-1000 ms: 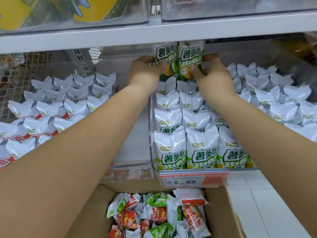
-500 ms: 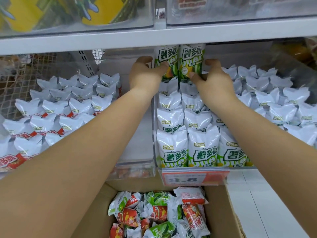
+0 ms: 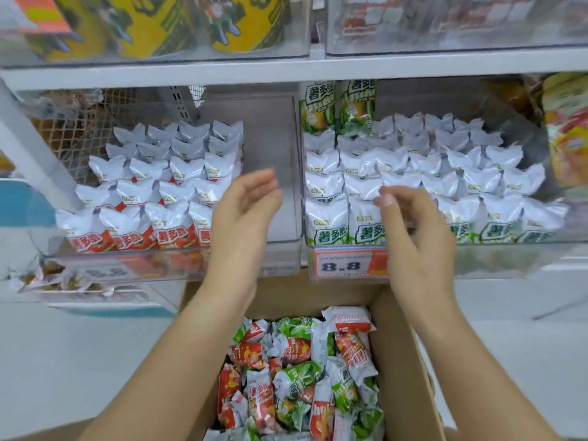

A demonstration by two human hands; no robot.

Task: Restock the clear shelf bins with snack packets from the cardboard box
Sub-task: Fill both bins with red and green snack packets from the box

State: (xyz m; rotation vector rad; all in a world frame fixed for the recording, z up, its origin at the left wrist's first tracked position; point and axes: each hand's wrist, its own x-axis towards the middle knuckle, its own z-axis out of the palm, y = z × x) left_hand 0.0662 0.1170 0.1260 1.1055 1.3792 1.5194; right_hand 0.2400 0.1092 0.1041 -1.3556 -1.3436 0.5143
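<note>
the left hand (image 3: pixel 245 211) hangs in the air with nothing in it, fingers loosely spread and slightly bent, in front of the bare right part of the left clear bin (image 3: pixel 280 173). the right hand (image 3: pixel 413 237) is also empty, its fingers relaxed and a little curled, blurred at the tips, hovering in front of the green-labelled packets (image 3: pixel 327 218) at the front of the right clear bin (image 3: pixel 304 186); whether it touches them cannot be told. both forearms reach up from the bottom of the view on either side of the cardboard box (image 3: pixel 401 361), which sits open below the shelf edge and holds a loose heap of red and green snack packets (image 3: pixel 296 370). the right bin is packed with rows of white-topped green packets, and at its back left two green packets (image 3: pixel 337 103) stand upright, taller than the rows, just under the upper shelf board (image 3: pixel 286 70). an orange price tag (image 3: pixel 348 265) reading 8.8 hangs on the front of the right bin, partly behind the right hand. the left bin holds rows of red-labelled packets (image 3: pixel 152 192) on its left side. above the shelf board are more clear bins with yellow packaging (image 3: pixel 152 23). a pale floor (image 3: pixel 63 361) shows beside the box.
</note>
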